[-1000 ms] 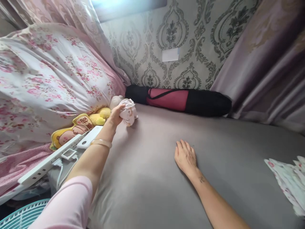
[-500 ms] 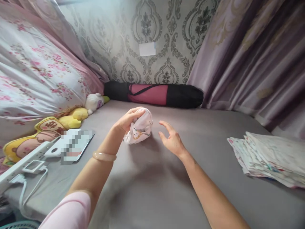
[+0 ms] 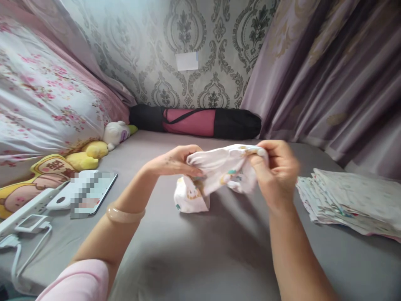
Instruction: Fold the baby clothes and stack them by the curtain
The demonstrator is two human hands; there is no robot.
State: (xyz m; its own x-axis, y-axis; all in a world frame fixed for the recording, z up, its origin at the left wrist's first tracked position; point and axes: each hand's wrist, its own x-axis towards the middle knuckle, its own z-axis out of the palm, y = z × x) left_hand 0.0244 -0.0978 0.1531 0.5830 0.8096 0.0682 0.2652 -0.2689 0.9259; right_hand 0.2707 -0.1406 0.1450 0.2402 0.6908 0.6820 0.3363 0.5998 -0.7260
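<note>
A thin white printed cloth is stretched between my two hands above the grey bed sheet. My left hand grips its left end between thumb and fingers. My right hand pinches the opposite end, slightly smeared by motion. A loose fold of the cloth hangs below my left hand, close to the sheet. Whether the cloth is a garment or a plain piece of fabric I cannot tell.
On the right lies a stack of folded printed cloths. A black and red long bag rests against the wall. Plush toys, a phone and a white power strip line the left side.
My right hand, empty and apart before, has taken hold of the cloth and moved right. The cloth has gone from a bunched bundle to stretched out sideways.
</note>
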